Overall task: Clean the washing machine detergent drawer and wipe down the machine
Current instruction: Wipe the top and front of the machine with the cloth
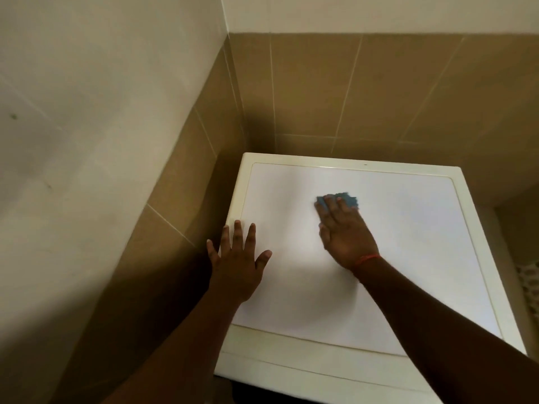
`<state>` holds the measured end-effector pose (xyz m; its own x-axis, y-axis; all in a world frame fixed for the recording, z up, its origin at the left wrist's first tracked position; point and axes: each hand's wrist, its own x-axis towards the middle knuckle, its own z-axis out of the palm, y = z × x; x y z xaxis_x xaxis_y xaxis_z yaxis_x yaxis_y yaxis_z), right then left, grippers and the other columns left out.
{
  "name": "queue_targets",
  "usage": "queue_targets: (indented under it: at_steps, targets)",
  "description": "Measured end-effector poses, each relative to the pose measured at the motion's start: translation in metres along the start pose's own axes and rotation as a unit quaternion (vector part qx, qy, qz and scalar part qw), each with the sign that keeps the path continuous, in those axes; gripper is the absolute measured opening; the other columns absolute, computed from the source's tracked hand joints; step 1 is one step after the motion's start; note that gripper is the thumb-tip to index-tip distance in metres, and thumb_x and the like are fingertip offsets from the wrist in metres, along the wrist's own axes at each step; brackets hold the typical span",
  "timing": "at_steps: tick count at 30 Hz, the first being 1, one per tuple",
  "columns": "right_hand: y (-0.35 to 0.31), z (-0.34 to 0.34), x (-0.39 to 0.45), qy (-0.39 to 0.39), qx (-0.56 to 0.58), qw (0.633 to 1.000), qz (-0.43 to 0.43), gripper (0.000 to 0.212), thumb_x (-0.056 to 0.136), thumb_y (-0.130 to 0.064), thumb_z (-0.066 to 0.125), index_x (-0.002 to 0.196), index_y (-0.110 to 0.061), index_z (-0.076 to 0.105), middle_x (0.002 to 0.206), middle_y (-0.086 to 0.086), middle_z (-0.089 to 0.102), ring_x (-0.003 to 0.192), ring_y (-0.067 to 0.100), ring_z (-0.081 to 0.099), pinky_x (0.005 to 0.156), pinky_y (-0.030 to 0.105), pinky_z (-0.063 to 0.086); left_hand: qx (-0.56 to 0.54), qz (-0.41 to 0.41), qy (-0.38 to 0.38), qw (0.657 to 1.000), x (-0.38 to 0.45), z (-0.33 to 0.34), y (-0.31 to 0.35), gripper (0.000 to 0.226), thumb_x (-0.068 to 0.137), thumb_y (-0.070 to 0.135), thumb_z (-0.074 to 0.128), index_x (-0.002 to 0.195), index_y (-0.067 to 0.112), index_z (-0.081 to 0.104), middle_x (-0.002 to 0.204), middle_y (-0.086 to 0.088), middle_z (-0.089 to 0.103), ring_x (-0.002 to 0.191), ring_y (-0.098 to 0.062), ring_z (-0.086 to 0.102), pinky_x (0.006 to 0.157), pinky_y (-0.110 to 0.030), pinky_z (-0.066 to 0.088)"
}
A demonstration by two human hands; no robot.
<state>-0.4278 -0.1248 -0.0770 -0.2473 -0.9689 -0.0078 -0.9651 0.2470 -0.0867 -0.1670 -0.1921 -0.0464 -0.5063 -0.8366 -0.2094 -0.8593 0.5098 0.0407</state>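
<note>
The white top of the washing machine (423, 243) fills the lower right of the head view, framed by a cream rim. My right hand (345, 233) lies flat on the middle of the top, its straight fingers pressing a blue cloth (348, 199) against the surface; most of the cloth is hidden under the fingers. My left hand (237, 258) rests flat with fingers spread at the top's left edge, holding nothing. The detergent drawer and the machine's front are out of sight.
Brown tiled walls (320, 91) close in behind and to the left of the machine, with pale wall above. A narrow gap runs along the machine's left side. A patterned white surface (529, 275) shows low at the right edge.
</note>
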Motion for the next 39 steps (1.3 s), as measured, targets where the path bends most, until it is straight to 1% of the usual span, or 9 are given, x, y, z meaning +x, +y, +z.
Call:
queue_targets:
  at_steps: [3, 7, 10, 14, 18, 21, 31, 34, 39]
  targets:
    - [-0.021, 0.000, 0.014, 0.034, 0.022, 0.985, 0.169, 0.058, 0.096, -0.037, 0.031, 0.150, -0.015, 0.032, 0.153, 0.015, 0.034, 0.140, 0.040, 0.028, 0.112, 0.055, 0.026, -0.002, -0.016, 0.001, 1.000, 0.004, 0.001, -0.011, 0.089, 0.078, 0.071, -0.020, 0.155, 0.029, -0.006, 0.165, -0.006, -0.003, 0.151, -0.033, -0.003, 0.116, -0.064, 0.002]
    - [-0.043, 0.005, 0.026, 0.007, 0.001, 0.998, -0.063, 0.056, 0.100, -0.036, 0.028, 0.152, -0.017, 0.030, 0.156, 0.010, 0.032, 0.144, 0.035, 0.027, 0.116, 0.052, 0.024, -0.014, -0.024, 0.004, 1.000, 0.012, 0.001, -0.025, 0.096, 0.073, 0.073, -0.028, 0.155, 0.030, -0.006, 0.165, -0.007, -0.002, 0.150, -0.033, -0.004, 0.115, -0.063, 0.000]
    - [-0.050, 0.002, 0.039, 0.048, 0.018, 0.991, 0.123, 0.057, 0.098, -0.038, 0.028, 0.150, -0.015, 0.032, 0.153, 0.014, 0.036, 0.141, 0.038, 0.030, 0.113, 0.054, 0.028, -0.027, -0.032, 0.008, 0.999, 0.019, 0.000, -0.034, 0.090, 0.077, 0.072, -0.019, 0.155, 0.029, -0.007, 0.165, -0.006, -0.002, 0.150, -0.033, -0.005, 0.115, -0.061, -0.002]
    - [-0.104, 0.007, 0.038, -0.001, 0.020, 0.997, -0.078, 0.057, 0.101, -0.041, 0.024, 0.154, -0.019, 0.025, 0.159, 0.008, 0.028, 0.146, 0.032, 0.023, 0.118, 0.051, 0.023, -0.034, -0.045, 0.015, 0.998, 0.023, 0.002, -0.047, 0.087, 0.081, 0.069, -0.012, 0.156, 0.027, -0.003, 0.164, -0.008, 0.002, 0.150, -0.033, -0.001, 0.117, -0.059, 0.002]
    - [-0.134, 0.005, 0.058, 0.039, 0.044, 0.996, 0.068, 0.056, 0.100, -0.038, 0.027, 0.151, -0.016, 0.032, 0.155, 0.012, 0.034, 0.144, 0.037, 0.028, 0.115, 0.053, 0.026, -0.042, -0.046, 0.012, 0.998, 0.026, 0.005, -0.062, 0.085, 0.082, 0.068, -0.011, 0.156, 0.026, -0.001, 0.164, -0.009, 0.003, 0.150, -0.033, 0.000, 0.117, -0.057, 0.001]
    - [-0.179, 0.012, 0.061, -0.014, 0.046, 0.989, -0.143, 0.058, 0.100, -0.041, 0.023, 0.153, -0.020, 0.027, 0.160, 0.007, 0.026, 0.148, 0.032, 0.019, 0.118, 0.053, 0.021, -0.055, -0.037, 0.024, 0.997, 0.025, 0.008, -0.076, 0.094, 0.079, 0.069, -0.024, 0.156, 0.025, 0.006, 0.164, -0.011, 0.008, 0.150, -0.033, 0.004, 0.118, -0.056, 0.003]
    - [-0.116, 0.007, 0.090, 0.009, -0.006, 0.997, -0.077, 0.061, 0.093, -0.030, 0.049, 0.150, -0.013, 0.034, 0.154, 0.016, 0.035, 0.140, 0.040, 0.032, 0.115, 0.054, 0.028, -0.087, -0.024, 0.011, 0.996, 0.037, 0.010, -0.081, 0.093, 0.078, 0.072, -0.018, 0.156, 0.025, 0.000, 0.164, -0.010, 0.003, 0.150, -0.032, -0.003, 0.120, -0.053, 0.002]
    - [-0.077, 0.007, 0.083, 0.048, 0.006, 0.991, 0.123, 0.057, 0.097, -0.033, 0.034, 0.150, -0.014, 0.032, 0.155, 0.015, 0.033, 0.141, 0.040, 0.029, 0.114, 0.053, 0.025, -0.072, -0.009, 0.012, 0.997, 0.043, 0.005, -0.063, 0.087, 0.081, 0.066, -0.011, 0.156, 0.025, 0.000, 0.164, -0.009, 0.002, 0.150, -0.032, -0.003, 0.119, -0.056, 0.000]
    - [-0.026, 0.001, 0.069, 0.025, 0.003, 0.998, 0.063, 0.060, 0.097, -0.035, 0.021, 0.152, -0.012, 0.029, 0.156, 0.015, 0.031, 0.142, 0.041, 0.027, 0.115, 0.053, 0.025, -0.065, 0.008, 0.020, 0.998, 0.055, 0.002, -0.045, 0.085, 0.081, 0.067, -0.012, 0.156, 0.027, 0.000, 0.164, -0.008, 0.001, 0.150, -0.032, -0.003, 0.118, -0.059, 0.001]
